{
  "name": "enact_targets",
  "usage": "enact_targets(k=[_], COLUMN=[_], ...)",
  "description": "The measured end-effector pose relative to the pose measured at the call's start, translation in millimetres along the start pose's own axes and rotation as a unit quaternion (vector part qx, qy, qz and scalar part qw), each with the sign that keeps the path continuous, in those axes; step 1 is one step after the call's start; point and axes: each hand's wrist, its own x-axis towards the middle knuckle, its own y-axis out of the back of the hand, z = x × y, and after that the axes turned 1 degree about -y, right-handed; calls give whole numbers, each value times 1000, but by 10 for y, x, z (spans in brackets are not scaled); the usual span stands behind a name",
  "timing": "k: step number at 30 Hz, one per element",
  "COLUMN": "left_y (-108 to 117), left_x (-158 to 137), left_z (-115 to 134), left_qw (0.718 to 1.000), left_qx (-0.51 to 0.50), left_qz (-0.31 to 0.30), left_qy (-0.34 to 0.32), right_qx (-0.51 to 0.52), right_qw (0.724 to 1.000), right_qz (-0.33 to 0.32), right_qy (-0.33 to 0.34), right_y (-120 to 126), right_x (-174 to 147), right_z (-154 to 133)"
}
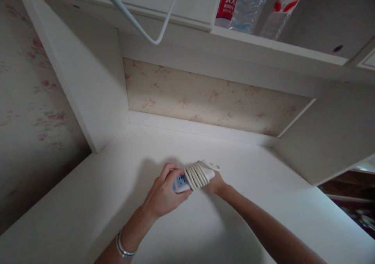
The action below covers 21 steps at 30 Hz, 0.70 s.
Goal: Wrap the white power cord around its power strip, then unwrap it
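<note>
In the head view, the left hand (165,195) curls around one end of the power strip (181,183); the right hand (217,183), partly hidden behind the other, has a grip I cannot tell. Cord winding or unwinding seems underway, calling for a steady left hold. The strip is white, blue-socketed, tilted, with cord (196,176) looped between the hands.

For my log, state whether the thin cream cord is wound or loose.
At least partly wound: loops of cream cord circle the white-and-blue plastic power strip; any loose tail, cannot tell.
</note>
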Motion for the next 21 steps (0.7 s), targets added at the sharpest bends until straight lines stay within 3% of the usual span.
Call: enact_targets(k=[6,9,12,16,21], left_y=[-106,-136,-143,-170,-242], left_x=[33,55,59,34,-4], left_z=[-99,-181,-274,-337,-268], left_qw=[992,984,974,967,971], left_qx=[99,158,216,246,216], left_qz=[30,14,-20,-59,-102], left_qy=[73,79,68,32,4], right_qx=[-22,24,2,-129,-243], right_qw=[997,989,982,977,946], right_qz=[-67,-126,-157,-99,0], right_qy=[36,76,102,139,215], right_y=[-7,124,263,421,682], right_x=[-313,-424,-496,-523,-433], right_z=[-144,-191,-195,-229,-335])
